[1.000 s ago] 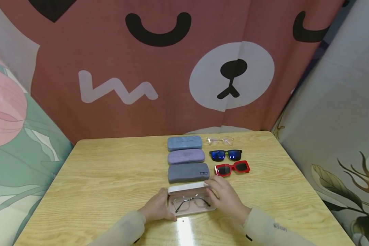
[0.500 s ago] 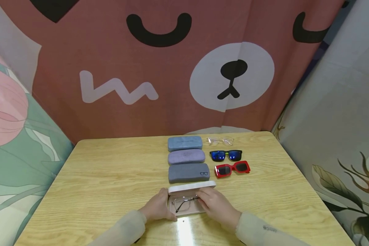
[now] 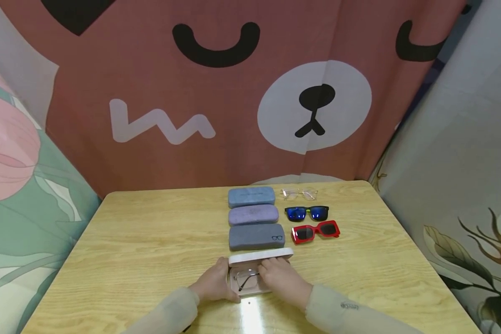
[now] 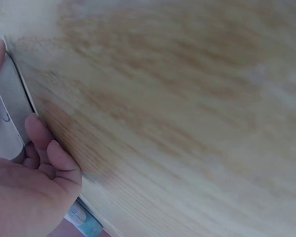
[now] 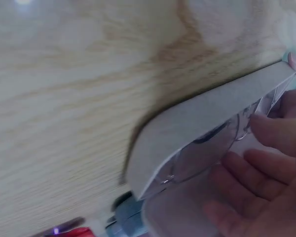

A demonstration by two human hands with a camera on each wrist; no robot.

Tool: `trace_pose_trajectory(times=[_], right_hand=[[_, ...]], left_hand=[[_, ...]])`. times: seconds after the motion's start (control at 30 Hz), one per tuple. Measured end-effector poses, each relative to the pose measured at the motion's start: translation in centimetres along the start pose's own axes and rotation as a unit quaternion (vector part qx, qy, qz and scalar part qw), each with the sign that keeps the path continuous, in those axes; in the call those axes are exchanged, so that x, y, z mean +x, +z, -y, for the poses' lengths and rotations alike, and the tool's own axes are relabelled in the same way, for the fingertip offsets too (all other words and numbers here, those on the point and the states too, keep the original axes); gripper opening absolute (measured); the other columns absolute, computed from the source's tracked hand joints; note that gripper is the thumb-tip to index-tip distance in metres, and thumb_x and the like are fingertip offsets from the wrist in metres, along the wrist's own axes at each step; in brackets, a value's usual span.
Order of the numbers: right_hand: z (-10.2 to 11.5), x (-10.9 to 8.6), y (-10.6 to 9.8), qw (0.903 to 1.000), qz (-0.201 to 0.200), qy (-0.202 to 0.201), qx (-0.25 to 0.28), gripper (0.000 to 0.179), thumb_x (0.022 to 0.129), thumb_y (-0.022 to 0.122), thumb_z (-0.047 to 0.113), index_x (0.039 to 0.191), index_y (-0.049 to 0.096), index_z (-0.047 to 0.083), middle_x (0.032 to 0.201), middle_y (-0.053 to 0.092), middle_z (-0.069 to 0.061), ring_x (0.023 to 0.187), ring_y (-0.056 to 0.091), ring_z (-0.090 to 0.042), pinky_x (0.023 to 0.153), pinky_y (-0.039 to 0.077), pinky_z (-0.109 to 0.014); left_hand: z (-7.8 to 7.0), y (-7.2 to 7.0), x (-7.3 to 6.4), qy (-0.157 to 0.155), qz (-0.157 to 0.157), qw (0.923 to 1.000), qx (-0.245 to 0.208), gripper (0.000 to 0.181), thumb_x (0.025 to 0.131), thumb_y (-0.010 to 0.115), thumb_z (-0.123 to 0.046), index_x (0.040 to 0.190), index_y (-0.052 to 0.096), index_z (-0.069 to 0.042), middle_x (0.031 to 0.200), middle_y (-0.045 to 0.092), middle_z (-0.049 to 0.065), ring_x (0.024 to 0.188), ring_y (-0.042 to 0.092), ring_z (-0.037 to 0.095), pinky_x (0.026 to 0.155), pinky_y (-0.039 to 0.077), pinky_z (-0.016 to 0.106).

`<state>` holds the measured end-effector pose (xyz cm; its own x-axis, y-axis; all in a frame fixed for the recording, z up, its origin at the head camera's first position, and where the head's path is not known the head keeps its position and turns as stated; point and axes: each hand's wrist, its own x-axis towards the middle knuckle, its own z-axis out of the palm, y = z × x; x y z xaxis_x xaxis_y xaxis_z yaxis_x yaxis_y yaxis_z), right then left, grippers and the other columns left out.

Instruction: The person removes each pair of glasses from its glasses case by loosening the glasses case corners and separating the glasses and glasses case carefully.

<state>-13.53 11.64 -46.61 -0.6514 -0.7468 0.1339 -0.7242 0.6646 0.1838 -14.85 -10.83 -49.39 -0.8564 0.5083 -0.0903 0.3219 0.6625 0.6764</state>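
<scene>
An open white glasses case (image 3: 260,255) with a pinkish inside lies near the front of the table, its lid raised at the back. Wire-framed eyeglasses (image 3: 246,279) with dark temple tips lie inside it. My left hand (image 3: 214,280) grips the case's left end, thumb at the front and fingers at the back. My right hand (image 3: 285,279) reaches into the case and covers the right half of the eyeglasses. In the right wrist view, the thumb of that right hand (image 5: 271,173) is close to the bridge, apart from the other fingers; contact with the frame is unclear.
Behind the case are three closed glasses cases: grey (image 3: 256,237), purple (image 3: 253,215) and blue (image 3: 251,197). To their right lie red sunglasses (image 3: 316,231), black sunglasses with blue lenses (image 3: 306,213) and clear eyeglasses (image 3: 299,194). A patterned curtain (image 3: 234,162) hangs behind the table.
My right hand has moved left from the case's right edge and lid into the case, over the eyeglasses. The left hand keeps its grip on the left end.
</scene>
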Motion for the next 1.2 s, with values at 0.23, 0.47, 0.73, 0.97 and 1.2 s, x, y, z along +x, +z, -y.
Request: trace_pose_trajectory(times=[0.23, 0.47, 0.73, 0.97, 1.2], right_hand=[[0.6, 0.8, 0.7, 0.9997, 0.004, -0.001, -0.026, 0.015, 0.076, 0.073, 0.011, 0.09, 0.072, 0.01, 0.085, 0.062, 0.0, 0.072, 0.055, -0.015, 0.056, 0.042, -0.026], [1.1, 1.5, 0.5, 0.9979, 0.034, 0.015, -0.053, 0.01, 0.071, 0.077, 0.017, 0.08, 0.073, 0.02, 0.076, 0.062, 0.006, 0.064, 0.053, -0.011, 0.052, 0.037, -0.023], [1.7, 2.0, 0.2, 0.996, 0.037, 0.043, -0.069, 0.006, 0.074, 0.076, 0.019, 0.072, 0.071, 0.022, 0.071, 0.063, 0.006, 0.061, 0.054, -0.012, 0.052, 0.04, -0.024], [1.9, 2.0, 0.9, 0.9945, 0.037, 0.052, -0.083, 0.007, 0.074, 0.074, 0.02, 0.07, 0.069, 0.023, 0.071, 0.06, 0.008, 0.063, 0.054, -0.011, 0.055, 0.04, -0.024], [1.8, 2.3, 1.1, 0.9934, 0.022, 0.047, -0.102, 0.011, 0.074, 0.074, 0.021, 0.066, 0.066, 0.023, 0.067, 0.059, 0.01, 0.058, 0.053, -0.01, 0.052, 0.041, -0.024]], left_hand=[[0.1, 0.0, 0.0, 0.007, -0.001, 1.0, -0.004, 0.093, 0.054, 0.095, -0.026, 0.126, 0.046, 0.008, 0.103, 0.05, 0.008, 0.092, 0.056, 0.023, 0.09, 0.049, 0.044], [0.3, 0.2, 0.0, 0.009, -0.002, 1.0, 0.0, 0.093, 0.054, 0.095, -0.026, 0.126, 0.046, 0.008, 0.103, 0.051, 0.009, 0.092, 0.057, 0.024, 0.09, 0.05, 0.045], [0.4, 0.2, 0.0, 0.012, -0.003, 0.9999, 0.002, 0.092, 0.054, 0.095, -0.026, 0.125, 0.046, 0.007, 0.105, 0.051, 0.009, 0.092, 0.057, 0.025, 0.089, 0.049, 0.045], [0.6, 0.4, 0.0, 0.006, -0.001, 1.0, 0.006, 0.094, 0.054, 0.094, -0.028, 0.126, 0.046, 0.007, 0.105, 0.051, 0.008, 0.092, 0.057, 0.024, 0.089, 0.05, 0.045], [0.4, 0.3, 0.0, 0.016, -0.007, 0.9998, 0.005, 0.093, 0.054, 0.095, -0.027, 0.126, 0.046, 0.007, 0.104, 0.05, 0.008, 0.09, 0.057, 0.026, 0.087, 0.05, 0.044]])
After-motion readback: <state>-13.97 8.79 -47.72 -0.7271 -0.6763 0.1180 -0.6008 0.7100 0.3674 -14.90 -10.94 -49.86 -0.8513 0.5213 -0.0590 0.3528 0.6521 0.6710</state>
